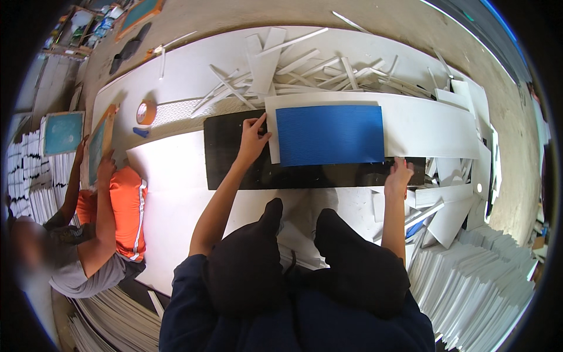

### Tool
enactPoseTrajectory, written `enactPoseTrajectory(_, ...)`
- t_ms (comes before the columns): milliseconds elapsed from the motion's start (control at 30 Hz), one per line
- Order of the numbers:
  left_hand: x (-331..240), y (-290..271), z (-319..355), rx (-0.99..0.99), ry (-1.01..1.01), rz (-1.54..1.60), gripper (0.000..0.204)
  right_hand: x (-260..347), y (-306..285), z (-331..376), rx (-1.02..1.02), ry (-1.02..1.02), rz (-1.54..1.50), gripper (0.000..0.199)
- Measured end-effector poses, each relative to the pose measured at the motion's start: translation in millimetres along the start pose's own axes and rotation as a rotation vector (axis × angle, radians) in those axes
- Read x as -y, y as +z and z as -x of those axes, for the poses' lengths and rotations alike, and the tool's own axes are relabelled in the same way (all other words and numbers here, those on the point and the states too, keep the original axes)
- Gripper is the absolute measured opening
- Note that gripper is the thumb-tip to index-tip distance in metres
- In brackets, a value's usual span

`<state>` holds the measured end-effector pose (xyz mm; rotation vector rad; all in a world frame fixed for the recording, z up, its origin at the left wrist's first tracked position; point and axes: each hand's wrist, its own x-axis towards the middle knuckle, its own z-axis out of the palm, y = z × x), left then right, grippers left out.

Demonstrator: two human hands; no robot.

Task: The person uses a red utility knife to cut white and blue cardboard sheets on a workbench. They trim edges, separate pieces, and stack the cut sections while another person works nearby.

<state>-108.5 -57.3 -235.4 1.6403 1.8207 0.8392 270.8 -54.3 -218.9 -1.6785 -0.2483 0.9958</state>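
Dark knees (275, 246), hands (253, 141) steadying blue sheet (330, 135).

**Around the work area**

A heap of white offcut strips (305, 70) lies at the far side; a roll of tape (146, 112) sits to the left; stacked white sheets (481, 281) fill the right corner; a co-worker (105, 234) in an orange vest holds a teal framed panel (97, 149).
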Motion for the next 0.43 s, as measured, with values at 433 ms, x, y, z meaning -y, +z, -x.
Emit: enactPoseTrajectory(433,-28,26,51,0.088,-0.116,0.229,0.05,-13,21,32,0.386,-0.55,0.899,0.072)
